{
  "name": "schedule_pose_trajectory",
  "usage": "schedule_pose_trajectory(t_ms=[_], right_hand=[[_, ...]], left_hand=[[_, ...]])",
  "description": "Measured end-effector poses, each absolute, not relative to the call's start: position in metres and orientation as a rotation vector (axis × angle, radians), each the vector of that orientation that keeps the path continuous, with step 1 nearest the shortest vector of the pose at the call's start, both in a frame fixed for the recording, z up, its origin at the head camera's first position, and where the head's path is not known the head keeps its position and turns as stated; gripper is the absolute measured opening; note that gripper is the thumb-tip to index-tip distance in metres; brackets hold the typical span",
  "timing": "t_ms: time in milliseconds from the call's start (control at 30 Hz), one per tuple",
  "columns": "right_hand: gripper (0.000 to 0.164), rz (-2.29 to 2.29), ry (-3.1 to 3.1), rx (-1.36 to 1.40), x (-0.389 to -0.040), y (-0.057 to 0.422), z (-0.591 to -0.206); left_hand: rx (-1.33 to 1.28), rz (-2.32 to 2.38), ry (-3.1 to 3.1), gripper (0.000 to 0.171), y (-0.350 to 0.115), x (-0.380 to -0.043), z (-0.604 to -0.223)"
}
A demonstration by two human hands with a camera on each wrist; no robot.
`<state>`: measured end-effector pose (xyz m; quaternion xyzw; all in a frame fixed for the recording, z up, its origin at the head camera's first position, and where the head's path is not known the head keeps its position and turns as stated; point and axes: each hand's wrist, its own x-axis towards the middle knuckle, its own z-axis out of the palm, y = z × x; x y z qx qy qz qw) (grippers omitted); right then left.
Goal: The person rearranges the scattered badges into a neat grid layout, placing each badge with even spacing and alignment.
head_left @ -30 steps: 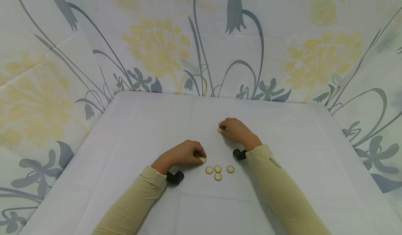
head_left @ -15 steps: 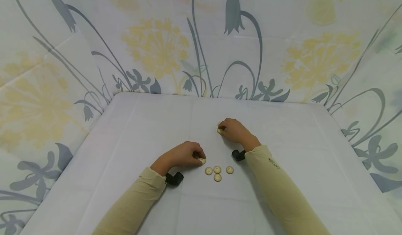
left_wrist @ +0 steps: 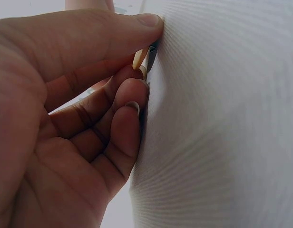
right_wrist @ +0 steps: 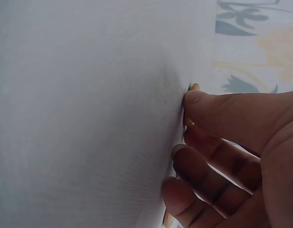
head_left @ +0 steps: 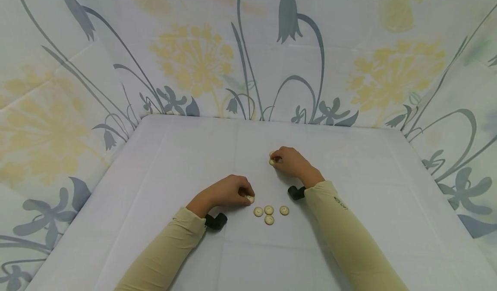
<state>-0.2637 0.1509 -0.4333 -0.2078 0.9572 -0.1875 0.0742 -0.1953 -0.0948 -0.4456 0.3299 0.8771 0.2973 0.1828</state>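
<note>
Pale round buttons lie on a white cloth. My left hand (head_left: 229,191) pinches one button (head_left: 250,199) at the cloth; in the left wrist view the edge of that button (left_wrist: 139,59) shows between thumb and fingers. Farther back, my right hand (head_left: 293,161) pinches a button (head_left: 271,162) with thumb and fingers, and another button (head_left: 271,153) lies just beyond, partly behind the fingers. The right wrist view shows a tan button edge (right_wrist: 195,86) right by the thumb tip. Its lower fingers bend toward the cloth.
Between the arms sits a loose group: a left button (head_left: 258,212), an upper one (head_left: 268,210), a lower one (head_left: 269,219), and a right button (head_left: 284,210) set slightly apart. A floral curtain (head_left: 256,58) stands along the back and sides of the table (head_left: 186,153).
</note>
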Motion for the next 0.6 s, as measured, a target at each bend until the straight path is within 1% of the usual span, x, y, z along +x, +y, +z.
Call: schedule_pose_trajectory(t_ms=[233, 600], right_hand=[[0.030, -0.580, 2.857, -0.598, -0.258, 0.154, -0.431], [0.027, -0.541, 2.875, -0.682, -0.246, 0.162, -0.429]], left_hand=[[0.962, 0.821, 2.488, 0.014, -0.094, -0.196, -0.445], [0.962, 0.841, 2.479, 0.014, -0.094, -0.195, -0.444]])
